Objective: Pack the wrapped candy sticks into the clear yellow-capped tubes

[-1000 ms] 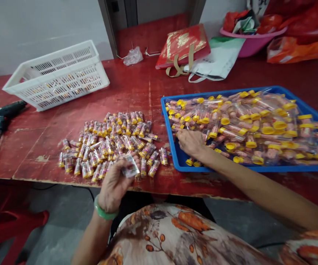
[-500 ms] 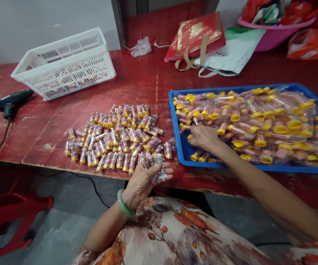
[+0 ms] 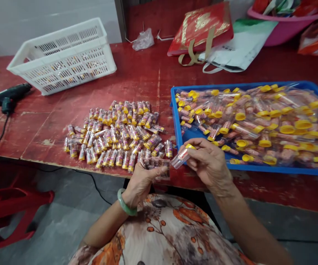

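Note:
My left hand (image 3: 143, 182), with a green bangle on its wrist, is closed on a small stack of clear printed plastic sleeves (image 3: 163, 173). Pinched in the fingers of my right hand (image 3: 207, 162) is a clear tube (image 3: 181, 157) with a yellow cap, tilted, its clear end close to the sleeves. Left of my hands lie many tubes with printed labels (image 3: 114, 138) in loose rows on the red table. To the right, a blue tray (image 3: 177, 127) holds a heap of yellow-capped tubes (image 3: 247, 129) with pinkish contents.
A white plastic basket (image 3: 65, 59) stands at the back left, beside a black heat gun (image 3: 9, 96) with a cord. Behind the tray lie a red bag (image 3: 200, 27), a white-green bag (image 3: 236, 55) and a pink basin (image 3: 283, 31). A red stool (image 3: 17, 206) is at lower left.
My right hand has come out of the blue tray and moved left and toward me with a yellow-capped tube. My left hand still grips the sleeves near the table's front edge.

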Action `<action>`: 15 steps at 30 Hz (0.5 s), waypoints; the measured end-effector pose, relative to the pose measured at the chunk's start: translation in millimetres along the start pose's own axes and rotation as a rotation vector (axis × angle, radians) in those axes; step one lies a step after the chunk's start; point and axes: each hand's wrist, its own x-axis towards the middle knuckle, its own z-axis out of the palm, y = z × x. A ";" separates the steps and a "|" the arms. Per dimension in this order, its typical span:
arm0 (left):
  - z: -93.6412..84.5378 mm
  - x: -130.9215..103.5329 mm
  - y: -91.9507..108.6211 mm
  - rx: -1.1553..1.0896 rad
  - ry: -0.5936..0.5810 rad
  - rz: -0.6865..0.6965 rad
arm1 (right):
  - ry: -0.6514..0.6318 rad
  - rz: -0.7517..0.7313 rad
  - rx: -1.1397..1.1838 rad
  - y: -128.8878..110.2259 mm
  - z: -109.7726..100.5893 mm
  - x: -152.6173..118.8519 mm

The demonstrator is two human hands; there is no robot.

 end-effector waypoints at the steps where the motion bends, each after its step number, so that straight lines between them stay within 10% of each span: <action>1: -0.7 -0.6 -0.4 0.011 0.005 0.008 | 0.018 -0.014 0.006 -0.5 1.5 1.1; 15: -9.1 -8.0 -4.7 0.043 0.031 0.010 | 0.093 -0.155 -0.028 -9.0 18.7 -2.3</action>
